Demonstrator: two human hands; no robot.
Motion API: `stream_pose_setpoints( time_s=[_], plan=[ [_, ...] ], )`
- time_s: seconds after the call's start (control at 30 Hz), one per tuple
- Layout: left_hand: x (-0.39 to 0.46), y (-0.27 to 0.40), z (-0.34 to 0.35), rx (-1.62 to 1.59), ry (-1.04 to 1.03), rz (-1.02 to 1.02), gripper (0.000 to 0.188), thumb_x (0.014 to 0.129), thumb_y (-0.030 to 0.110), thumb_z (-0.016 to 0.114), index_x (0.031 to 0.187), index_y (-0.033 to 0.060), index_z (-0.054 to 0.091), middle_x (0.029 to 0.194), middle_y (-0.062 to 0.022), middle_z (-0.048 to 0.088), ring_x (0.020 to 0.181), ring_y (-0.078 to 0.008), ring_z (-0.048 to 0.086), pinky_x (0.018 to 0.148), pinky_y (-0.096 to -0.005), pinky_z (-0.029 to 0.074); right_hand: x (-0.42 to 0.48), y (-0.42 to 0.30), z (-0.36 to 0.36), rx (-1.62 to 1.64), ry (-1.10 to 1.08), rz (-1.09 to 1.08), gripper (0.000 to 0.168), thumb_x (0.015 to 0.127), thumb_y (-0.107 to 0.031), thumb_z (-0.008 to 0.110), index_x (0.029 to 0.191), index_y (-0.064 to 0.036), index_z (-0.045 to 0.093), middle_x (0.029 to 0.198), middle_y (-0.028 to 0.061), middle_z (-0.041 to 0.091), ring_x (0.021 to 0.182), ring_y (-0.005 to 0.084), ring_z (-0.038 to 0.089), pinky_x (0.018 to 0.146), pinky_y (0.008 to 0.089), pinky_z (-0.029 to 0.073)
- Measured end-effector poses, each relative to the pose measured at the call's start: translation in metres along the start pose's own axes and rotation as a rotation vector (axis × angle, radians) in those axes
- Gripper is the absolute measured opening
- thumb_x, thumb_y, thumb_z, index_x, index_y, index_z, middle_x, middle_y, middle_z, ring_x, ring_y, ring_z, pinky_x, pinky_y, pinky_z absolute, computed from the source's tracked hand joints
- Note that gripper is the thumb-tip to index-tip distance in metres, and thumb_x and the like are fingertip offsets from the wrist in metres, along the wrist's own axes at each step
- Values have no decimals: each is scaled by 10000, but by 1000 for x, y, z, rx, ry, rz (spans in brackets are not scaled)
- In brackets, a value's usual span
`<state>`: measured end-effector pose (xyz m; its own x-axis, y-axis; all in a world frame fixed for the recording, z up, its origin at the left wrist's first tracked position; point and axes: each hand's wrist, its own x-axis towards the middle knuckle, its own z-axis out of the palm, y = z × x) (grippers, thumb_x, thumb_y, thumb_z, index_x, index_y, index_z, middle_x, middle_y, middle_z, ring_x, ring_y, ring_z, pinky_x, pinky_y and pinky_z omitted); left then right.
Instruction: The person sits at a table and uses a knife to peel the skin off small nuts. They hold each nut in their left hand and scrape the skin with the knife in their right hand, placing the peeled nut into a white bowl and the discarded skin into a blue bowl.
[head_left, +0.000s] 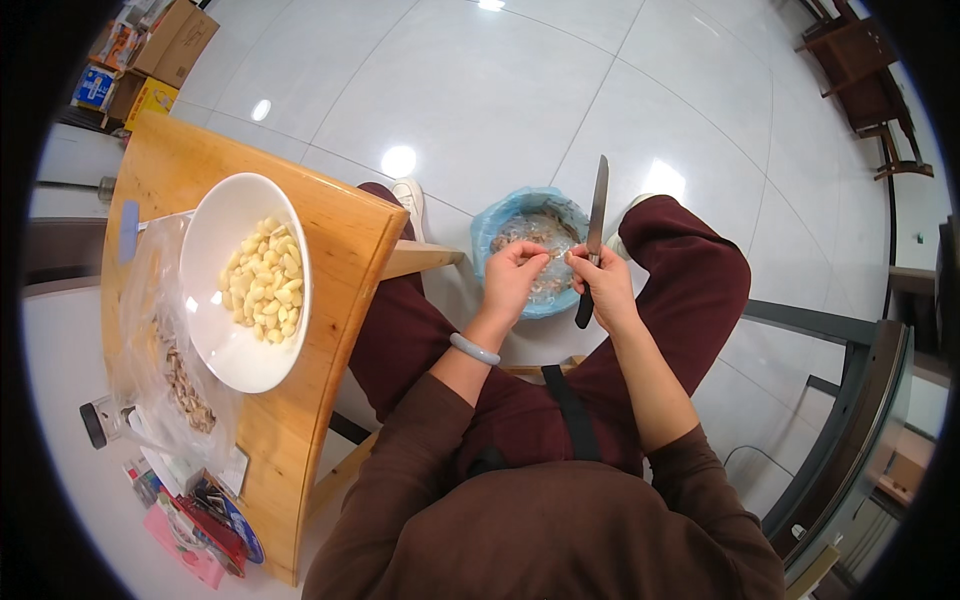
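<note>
My right hand (606, 289) grips a knife (598, 206) by its black handle, the blade pointing up and away from me. Its thumb and forefinger are pinched near my left fingertips. My left hand (516, 279), with a grey bangle (475, 349) on the wrist, pinches what looks like a small tan piece, too small to make out fully. Both hands are over a bin lined with a blue plastic bag (491, 217), which holds peelings (517, 229). Left of me, a white bowl (214, 300) holds many peeled garlic cloves (266, 289).
The bowl stands on a wooden table (352, 247), beside a clear plastic bag (142, 330) with unpeeled cloves (187, 394). A jar (101, 421) and small packets lie behind. Cardboard boxes (176, 45) are at the far left, wooden chairs (847, 60) far right. A dark metal frame (847, 420) stands right.
</note>
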<state>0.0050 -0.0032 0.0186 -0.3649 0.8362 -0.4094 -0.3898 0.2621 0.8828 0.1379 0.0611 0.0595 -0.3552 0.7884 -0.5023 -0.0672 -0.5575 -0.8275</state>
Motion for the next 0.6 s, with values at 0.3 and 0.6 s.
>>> stream_pose_setpoints(
  time_s=[0.3,0.6],
  plan=[
    [-3,5,5,-132,-74,-147,103,805,51,624,872,-26,638,733,-33,602,543,-43,451,473,-182,337,1,12,-5,-470,40,-201,83,788,-17,638,835,-7,570,693,4,534,562,66,475,492,221,377],
    [0,-1,0,-412,-94,-395,74,805,44,590,744,3,578,620,-15,504,474,-59,375,429,-193,281,2,23,-4,-782,-26,-786,189,677,76,643,804,-26,548,781,89,554,589,185,514,525,267,412]
  ],
)
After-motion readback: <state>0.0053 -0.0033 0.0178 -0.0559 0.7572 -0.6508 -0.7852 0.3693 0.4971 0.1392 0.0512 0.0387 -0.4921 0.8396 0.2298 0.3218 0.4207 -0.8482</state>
